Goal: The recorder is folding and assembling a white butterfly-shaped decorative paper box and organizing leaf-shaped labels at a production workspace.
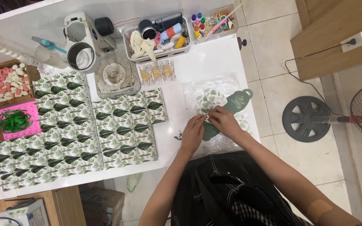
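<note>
While both hands meet over the right part of the white table (214, 58), the head view shows the left hand (192, 133) and the right hand (224, 121) pinching a small leaf-print paper piece (206, 115) between the fingertips, closed on it from both sides. The piece lies just above a green flat cutout (231, 109), on a clear plastic sheet (214, 88). I judge that the step in hand is folding or closing this piece. The next move probably calls for a firm pinch at the edge and a steady press, so the paper does not slip. To the left, many finished leaf-print packs (80, 129) lie in rows, touching each other. Behind them stand a press machine (89, 46) and a tray of tools (158, 37).
</note>
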